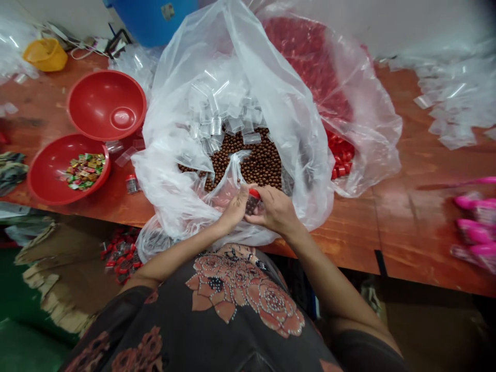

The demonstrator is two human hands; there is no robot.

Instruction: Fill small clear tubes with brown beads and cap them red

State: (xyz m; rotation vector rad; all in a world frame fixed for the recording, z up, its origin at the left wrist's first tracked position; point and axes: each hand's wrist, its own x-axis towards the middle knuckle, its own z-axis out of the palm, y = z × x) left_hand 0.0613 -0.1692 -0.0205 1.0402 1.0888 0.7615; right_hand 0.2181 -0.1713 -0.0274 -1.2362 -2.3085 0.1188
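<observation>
A small clear jar with a red lid (252, 203) is between my two hands, just above the near edge of a large clear plastic bag. Dark brown balls show through its wall. My right hand (278, 209) is closed round the jar from the right, with fingers at the lid. From the left, my left hand (236, 207) pinches the jar's side; some of its fingertips are hidden. Beyond my hands, the plastic bag (163, 175) holds many brown balls (259, 163) and a heap of clear empty jars (225, 108).
On the left are an empty red bowl (104, 101), another red bowl (42, 173) with wrapped sweets, and a capped jar (132, 184). Red lids (341, 155) lie in a bag at right. Pink items (478, 227) sit far right. Below the table, a carton (73, 253) holds capped jars.
</observation>
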